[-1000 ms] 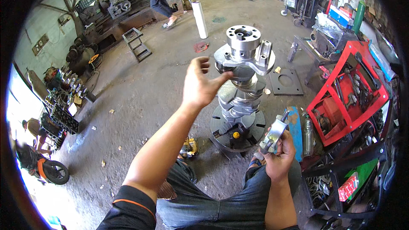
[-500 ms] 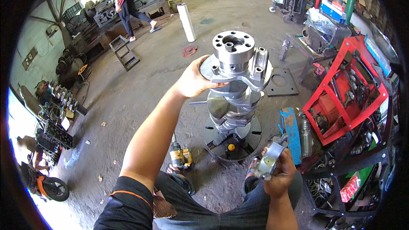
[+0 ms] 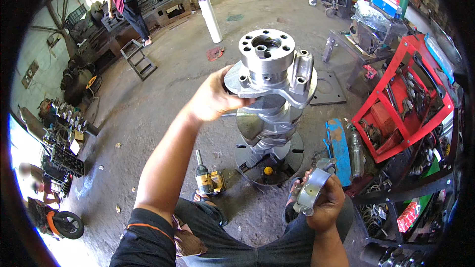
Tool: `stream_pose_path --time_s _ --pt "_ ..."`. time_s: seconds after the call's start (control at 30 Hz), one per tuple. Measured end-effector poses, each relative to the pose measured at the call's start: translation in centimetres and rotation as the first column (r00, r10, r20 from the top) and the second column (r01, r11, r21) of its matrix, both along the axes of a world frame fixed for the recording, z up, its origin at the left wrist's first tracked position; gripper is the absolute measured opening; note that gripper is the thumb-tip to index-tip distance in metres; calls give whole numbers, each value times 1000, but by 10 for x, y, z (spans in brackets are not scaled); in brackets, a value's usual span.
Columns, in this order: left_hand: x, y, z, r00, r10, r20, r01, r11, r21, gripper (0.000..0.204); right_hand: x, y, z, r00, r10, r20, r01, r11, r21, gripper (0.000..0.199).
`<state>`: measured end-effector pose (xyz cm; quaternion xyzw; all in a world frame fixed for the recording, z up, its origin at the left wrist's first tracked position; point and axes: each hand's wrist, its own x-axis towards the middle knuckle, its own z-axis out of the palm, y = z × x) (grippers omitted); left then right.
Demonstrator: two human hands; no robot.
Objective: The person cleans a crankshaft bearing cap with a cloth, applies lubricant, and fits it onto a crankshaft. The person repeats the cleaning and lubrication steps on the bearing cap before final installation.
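Left hand (image 3: pixel 213 98) pinches the rim of an upright silver metal crankshaft (image 3: pixel 267 80) just to its right, right hand (image 3: pixel 330 205) grips a curved silver metal cap (image 3: pixel 312 193); a steady left hold should likely prevent wobble.

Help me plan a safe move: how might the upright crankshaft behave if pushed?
The crankshaft looks like thick metal, so likely heavy and stiff. Standing tall on a round base plate, it could tip under a high push.
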<state>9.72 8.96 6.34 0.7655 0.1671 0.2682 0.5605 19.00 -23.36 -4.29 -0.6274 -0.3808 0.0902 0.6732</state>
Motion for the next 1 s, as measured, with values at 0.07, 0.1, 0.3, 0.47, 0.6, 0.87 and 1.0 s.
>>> stream_pose_path --time_s 0.07,0.1,0.3,0.47,0.6,0.87,1.0 --pt "10 -21 -16 925 380 -14 -373 913 163 72 -1 2 -1 997 14 -74 -8 997 78 35" --pt "11 -23 -19 886 464 -16 -440 851 288 70 -1 3 -2 989 24 -143 -14 997 69 38" --pt "16 -25 -26 909 408 84 -417 889 190 52 4 3 1 985 160 71 -167 980 109 45" --pt "5 1 -12 985 -125 119 142 978 -154 69 4 2 10 988 117 104 -128 986 107 36" --pt "7 16 -22 979 -69 194 87 992 -90 95 7 5 13 983 64 174 -82 992 99 51" --pt "5 18 -16 988 -131 81 139 986 -91 85 5 14 11 993 97 66 -104 987 121 52" --pt "13 -9 -20 973 108 203 -99 994 -55 80 9 23 15 994 108 25 -110 988 109 49"
